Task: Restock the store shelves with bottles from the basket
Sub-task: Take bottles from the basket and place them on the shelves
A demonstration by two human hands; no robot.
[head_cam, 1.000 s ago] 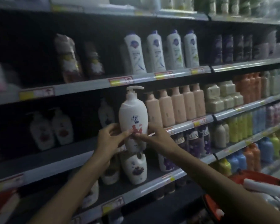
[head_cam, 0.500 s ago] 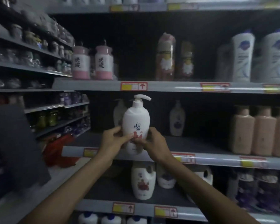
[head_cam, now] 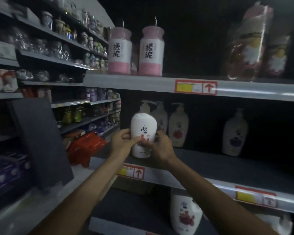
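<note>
Your left hand and right hand are both gripping 1 white bottle, fingers curled round its lower half. You are holding it upright at the front edge of the middle shelf, just above a red price tag. Behind it, more pump bottles are standing against the back.
</note>
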